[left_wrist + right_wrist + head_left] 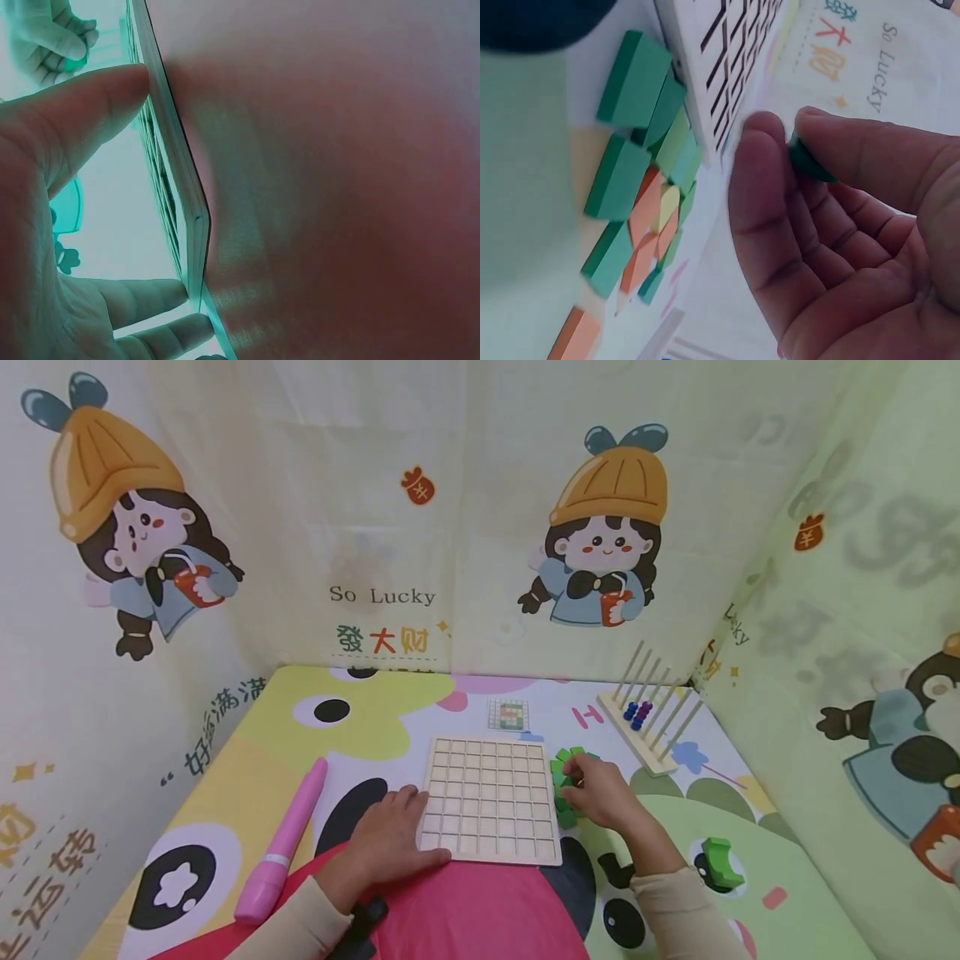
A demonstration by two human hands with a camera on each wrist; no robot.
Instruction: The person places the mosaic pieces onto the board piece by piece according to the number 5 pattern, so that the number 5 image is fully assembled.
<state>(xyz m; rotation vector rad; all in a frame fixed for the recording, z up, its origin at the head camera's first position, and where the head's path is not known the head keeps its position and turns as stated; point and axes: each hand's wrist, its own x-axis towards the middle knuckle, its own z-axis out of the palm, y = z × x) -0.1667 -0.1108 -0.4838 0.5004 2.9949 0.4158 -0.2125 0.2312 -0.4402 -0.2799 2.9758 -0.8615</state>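
A square wooden grid board (pixel 487 802) lies flat in the middle of the table. My left hand (pixel 390 835) rests at its near left corner, thumb along the near edge and fingers against the left edge; the left wrist view shows those fingers (pixel 150 300) fairly straight. Between thumb and fingertips, my right hand (pixel 600 789) pinches a small green block (pixel 810 161), mostly covered by the fingers. That hand is over a group of green blocks (pixel 564 814) beside the board's right edge. Orange blocks (pixel 641 262) and a yellow block (pixel 665 208) show among them.
Behind the board lies a small coloured pattern card (pixel 510 716). A wooden peg stand (pixel 637 735) with dark blue and purple beads is at the back right. A pink wand-shaped thing (pixel 281 852) lies left, a green arch-shaped piece (pixel 722 862) right. Printed cloth walls (pixel 480 527) surround the table.
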